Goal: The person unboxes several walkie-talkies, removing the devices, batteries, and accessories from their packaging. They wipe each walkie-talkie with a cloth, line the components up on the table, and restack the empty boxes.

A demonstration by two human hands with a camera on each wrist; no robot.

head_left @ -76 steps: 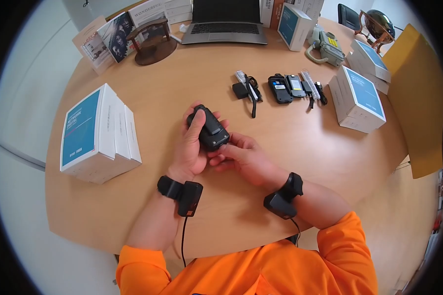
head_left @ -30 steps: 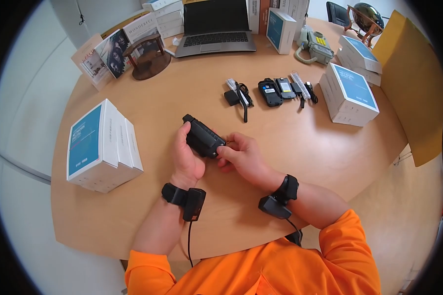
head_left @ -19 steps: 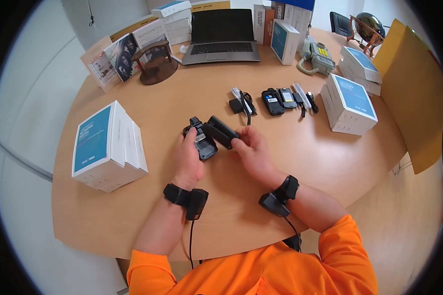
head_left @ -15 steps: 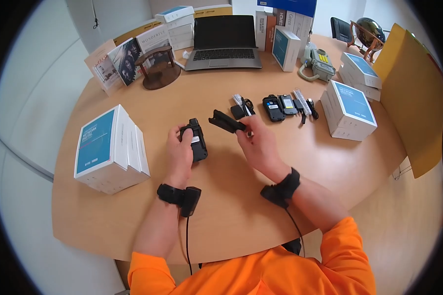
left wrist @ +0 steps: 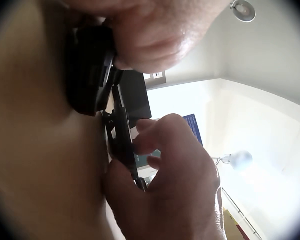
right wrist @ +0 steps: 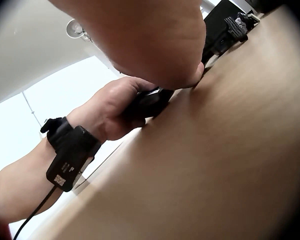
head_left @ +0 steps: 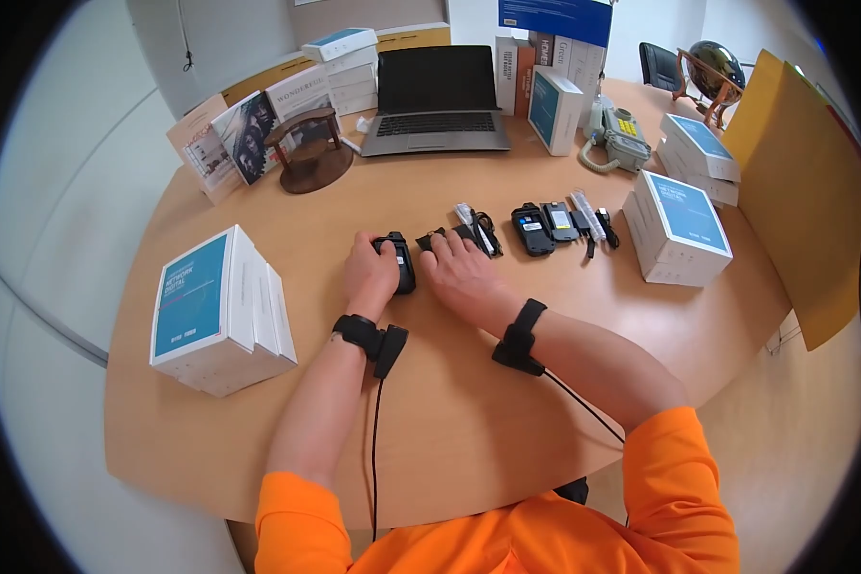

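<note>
My left hand (head_left: 369, 271) grips a black handheld device (head_left: 407, 266) by its left side, low over the table. Its back is uncovered, and a white label shows inside. Just to the right, my right hand (head_left: 469, 279) holds a black back cover (head_left: 434, 239), mostly hidden under the fingers in the head view. The left wrist view shows thumb and fingers on either side of this cover (left wrist: 123, 132), at tabletop height beside the device (left wrist: 87, 75). A bundle of black cables (head_left: 487, 233) lies right beyond the right fingertips.
Another opened device (head_left: 532, 230), a flat battery (head_left: 560, 221) and a clear-wrapped strip (head_left: 588, 214) lie to the right. White boxes stand at left (head_left: 191, 298) and right (head_left: 681, 225). Behind are a laptop (head_left: 436, 142), a wooden stand (head_left: 316, 170) and a telephone (head_left: 626, 140).
The cover has come off the back of the device in my left hand. My right hand has carried it right and forward, down to the table. The left hand has also moved forward.
</note>
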